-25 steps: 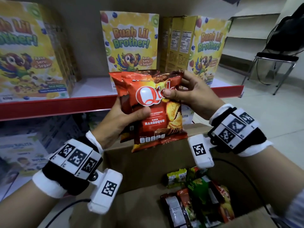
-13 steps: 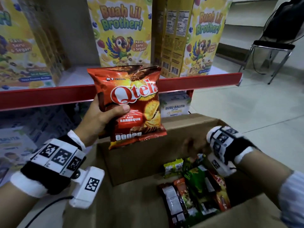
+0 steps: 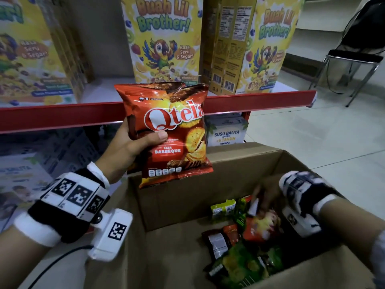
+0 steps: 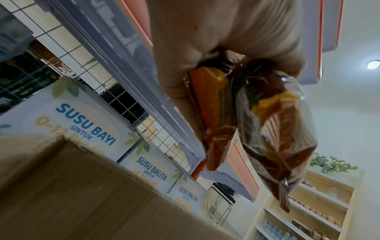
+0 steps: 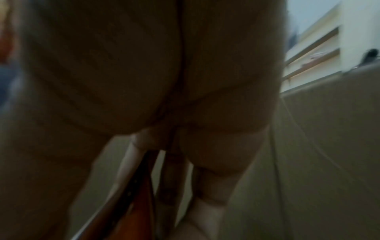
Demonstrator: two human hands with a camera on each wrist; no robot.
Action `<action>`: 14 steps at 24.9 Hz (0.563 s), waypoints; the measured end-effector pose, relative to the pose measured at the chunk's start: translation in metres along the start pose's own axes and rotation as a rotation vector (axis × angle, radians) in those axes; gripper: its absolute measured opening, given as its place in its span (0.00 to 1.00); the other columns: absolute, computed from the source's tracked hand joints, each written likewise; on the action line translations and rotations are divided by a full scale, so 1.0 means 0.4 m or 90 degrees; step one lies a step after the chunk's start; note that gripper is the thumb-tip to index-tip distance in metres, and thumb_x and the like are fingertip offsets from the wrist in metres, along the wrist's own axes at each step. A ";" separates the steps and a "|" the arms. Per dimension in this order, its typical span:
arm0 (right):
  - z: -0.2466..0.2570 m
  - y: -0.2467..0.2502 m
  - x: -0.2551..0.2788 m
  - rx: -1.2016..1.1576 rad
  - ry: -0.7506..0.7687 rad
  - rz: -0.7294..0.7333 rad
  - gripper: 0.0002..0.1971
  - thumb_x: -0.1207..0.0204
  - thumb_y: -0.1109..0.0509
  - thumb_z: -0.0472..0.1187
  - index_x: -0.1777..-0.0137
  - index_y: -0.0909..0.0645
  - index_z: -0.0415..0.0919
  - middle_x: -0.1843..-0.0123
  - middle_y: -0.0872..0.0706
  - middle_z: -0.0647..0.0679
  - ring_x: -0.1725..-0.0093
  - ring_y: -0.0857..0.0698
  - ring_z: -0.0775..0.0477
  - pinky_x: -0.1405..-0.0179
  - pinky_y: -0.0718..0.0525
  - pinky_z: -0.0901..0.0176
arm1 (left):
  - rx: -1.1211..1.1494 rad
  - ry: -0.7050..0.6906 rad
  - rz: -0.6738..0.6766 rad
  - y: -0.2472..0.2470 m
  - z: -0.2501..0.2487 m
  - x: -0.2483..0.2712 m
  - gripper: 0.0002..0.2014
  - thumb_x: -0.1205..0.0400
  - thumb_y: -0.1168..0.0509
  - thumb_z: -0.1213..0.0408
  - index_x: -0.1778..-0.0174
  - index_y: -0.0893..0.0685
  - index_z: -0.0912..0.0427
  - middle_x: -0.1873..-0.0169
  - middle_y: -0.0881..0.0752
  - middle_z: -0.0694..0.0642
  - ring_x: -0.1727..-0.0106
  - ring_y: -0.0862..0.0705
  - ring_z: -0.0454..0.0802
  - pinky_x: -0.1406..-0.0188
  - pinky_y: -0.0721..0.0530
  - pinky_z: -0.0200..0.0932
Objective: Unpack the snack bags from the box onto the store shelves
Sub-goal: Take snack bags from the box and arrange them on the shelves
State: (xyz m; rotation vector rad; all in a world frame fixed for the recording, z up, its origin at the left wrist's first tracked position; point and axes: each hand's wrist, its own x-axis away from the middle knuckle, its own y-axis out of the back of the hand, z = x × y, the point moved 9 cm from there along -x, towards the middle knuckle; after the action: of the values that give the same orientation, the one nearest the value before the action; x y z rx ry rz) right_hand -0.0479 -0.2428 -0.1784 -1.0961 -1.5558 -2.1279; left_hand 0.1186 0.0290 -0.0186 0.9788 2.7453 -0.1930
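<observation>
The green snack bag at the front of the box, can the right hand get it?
Probably yes. The right hand is already down inside the open cardboard box, over the red packets. The green snack bag lies on top of the pile with nothing covering it, just nearer the person.

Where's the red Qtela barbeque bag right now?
In the head view, the Qtela bag is held in the left hand, above the cardboard box, before the red shelf edge.

Yellow cereal boxes [image 3: 164, 38] stand above milk cartons [image 3: 226, 132]; a chair [image 3: 354, 57] stands right.
</observation>
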 end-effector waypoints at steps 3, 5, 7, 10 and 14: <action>0.051 0.199 0.108 -0.175 0.157 -0.133 0.14 0.31 0.22 0.37 0.44 0.12 0.45 0.49 0.09 0.48 0.52 0.13 0.53 0.44 0.16 0.59 | 0.013 -0.008 -0.013 0.005 -0.008 0.001 0.41 0.43 0.24 0.52 0.31 0.26 0.51 0.44 0.11 0.50 0.45 0.11 0.48 0.55 0.12 0.38; 0.084 0.323 0.226 -0.287 0.262 -0.242 0.13 0.36 0.23 0.40 0.49 0.10 0.49 0.53 0.08 0.49 0.54 0.11 0.54 0.48 0.14 0.60 | 0.013 -0.012 -0.019 0.001 -0.011 0.004 0.42 0.43 0.24 0.52 0.30 0.27 0.51 0.43 0.12 0.50 0.45 0.11 0.47 0.54 0.12 0.38; 0.109 0.406 0.349 -0.386 0.371 -0.352 0.13 0.40 0.23 0.46 0.53 0.09 0.52 0.54 0.08 0.51 0.55 0.11 0.55 0.51 0.14 0.61 | 0.013 -0.013 -0.021 -0.008 -0.012 0.008 0.43 0.44 0.24 0.52 0.30 0.27 0.51 0.44 0.11 0.49 0.45 0.11 0.47 0.55 0.12 0.37; 0.150 0.484 0.480 -0.585 0.545 -0.449 0.21 0.46 0.16 0.52 0.53 0.11 0.48 0.56 0.09 0.51 0.58 0.10 0.52 0.57 0.11 0.59 | 0.025 -0.012 -0.029 -0.016 -0.019 0.010 0.43 0.44 0.23 0.52 0.30 0.27 0.53 0.44 0.11 0.50 0.46 0.11 0.48 0.54 0.12 0.39; 0.219 0.499 0.486 -0.785 0.614 -0.509 0.13 0.30 0.27 0.52 0.47 0.21 0.54 0.57 0.10 0.54 0.62 0.11 0.52 0.64 0.12 0.51 | 0.054 -0.009 -0.050 -0.031 -0.029 0.008 0.41 0.40 0.18 0.58 0.30 0.25 0.53 0.43 0.11 0.51 0.44 0.11 0.49 0.49 0.12 0.41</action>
State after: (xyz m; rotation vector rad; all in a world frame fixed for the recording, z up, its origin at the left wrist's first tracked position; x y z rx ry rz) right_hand -0.0187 -0.2000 0.1092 0.6283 -0.0637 -3.3732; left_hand 0.1064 0.0234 -0.0077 0.8881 2.7854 -0.3310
